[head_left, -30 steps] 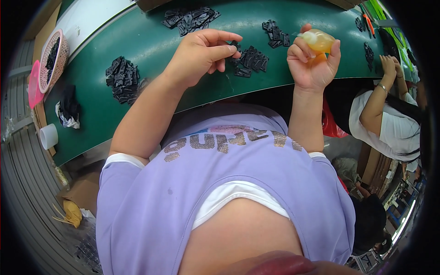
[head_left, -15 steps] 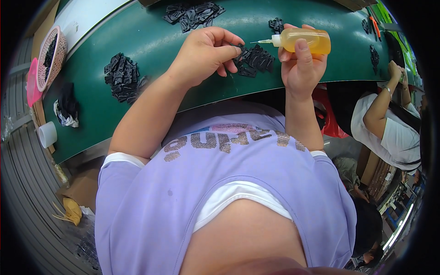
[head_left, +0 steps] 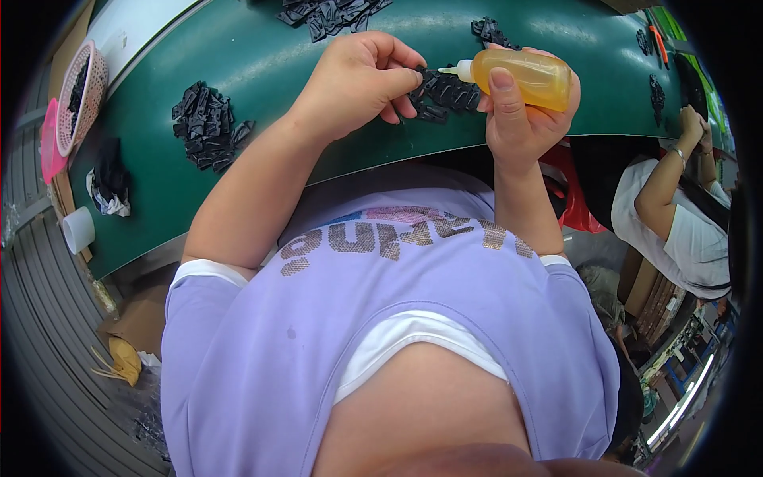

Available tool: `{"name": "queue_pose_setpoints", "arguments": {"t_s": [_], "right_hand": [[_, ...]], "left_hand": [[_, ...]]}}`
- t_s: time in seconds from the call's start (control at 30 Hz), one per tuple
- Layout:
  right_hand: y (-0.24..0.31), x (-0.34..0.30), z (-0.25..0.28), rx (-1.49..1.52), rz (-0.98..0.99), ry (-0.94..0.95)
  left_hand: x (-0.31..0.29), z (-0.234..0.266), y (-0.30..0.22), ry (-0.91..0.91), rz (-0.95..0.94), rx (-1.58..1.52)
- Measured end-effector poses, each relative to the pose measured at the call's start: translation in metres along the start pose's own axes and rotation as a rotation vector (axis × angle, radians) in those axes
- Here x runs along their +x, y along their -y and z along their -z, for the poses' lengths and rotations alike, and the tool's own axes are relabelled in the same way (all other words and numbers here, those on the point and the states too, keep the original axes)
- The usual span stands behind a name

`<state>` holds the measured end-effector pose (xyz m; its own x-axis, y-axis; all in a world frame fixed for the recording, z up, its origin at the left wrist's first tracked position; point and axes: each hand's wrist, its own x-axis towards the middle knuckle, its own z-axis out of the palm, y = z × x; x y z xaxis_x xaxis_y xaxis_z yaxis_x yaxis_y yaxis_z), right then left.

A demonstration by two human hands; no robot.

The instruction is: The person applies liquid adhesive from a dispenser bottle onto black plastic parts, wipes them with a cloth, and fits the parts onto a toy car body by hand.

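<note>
My left hand (head_left: 350, 83) has thumb and index finger pinched on a small black plastic part (head_left: 420, 72), mostly hidden by the fingertips. Wrapped around a clear squeeze bottle (head_left: 534, 77) of amber liquid is my right hand (head_left: 520, 131), its thumb pressing the near side. The bottle lies sideways with its white cap and thin dispensing tip (head_left: 450, 70) pointing left, at or very close to the black part; contact is too small to tell. Beneath the tip and beside my left fingers lies a pile of similar black parts (head_left: 455, 92) on the green table (head_left: 318, 171).
More black parts sit in a left pile (head_left: 203, 123), a far pile (head_left: 338, 14) and a small cluster (head_left: 491, 32). A pink basket (head_left: 94, 95), dark cloth (head_left: 111, 175) and white cup (head_left: 79, 230) stand leftward. Orange-handled tool (head_left: 659, 44) lies far right, near another person's arm (head_left: 664, 175).
My right hand has brought the bottle slightly left and tilted it, so its tip now reaches my left fingertips. My left hand keeps its pinch and has shifted slightly.
</note>
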<state>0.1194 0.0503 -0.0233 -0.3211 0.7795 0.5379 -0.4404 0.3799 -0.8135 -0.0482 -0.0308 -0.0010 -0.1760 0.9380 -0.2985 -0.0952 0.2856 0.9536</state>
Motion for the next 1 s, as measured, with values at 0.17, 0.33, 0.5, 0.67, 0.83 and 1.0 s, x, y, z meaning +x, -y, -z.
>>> {"name": "queue_pose_setpoints", "arguments": {"t_s": [0.17,0.33,0.5,0.67,0.83,1.0], "right_hand": [[-0.0021,0.0,0.0024,-0.052,0.02,0.023],[-0.0048,-0.0011,0.0039,-0.066,0.017,0.019],[-0.0033,-0.0007,0.0026,-0.063,0.033,0.026],[-0.0041,-0.0011,0.0035,-0.077,0.024,0.018],[-0.006,-0.0012,0.003,-0.061,0.015,0.023],[-0.0065,0.0005,0.002,-0.061,0.014,-0.024]], "left_hand": [[0.0005,0.0002,0.0014,0.014,0.01,0.032],[0.0003,-0.0007,0.0015,0.012,0.008,0.046],[0.0001,-0.0007,0.0016,0.013,0.01,0.044],[0.0015,-0.0012,0.0027,0.009,0.015,0.046],[0.0012,-0.0011,0.0035,0.0,0.014,0.051],[0.0011,-0.0007,0.0037,0.01,-0.004,0.04]]}}
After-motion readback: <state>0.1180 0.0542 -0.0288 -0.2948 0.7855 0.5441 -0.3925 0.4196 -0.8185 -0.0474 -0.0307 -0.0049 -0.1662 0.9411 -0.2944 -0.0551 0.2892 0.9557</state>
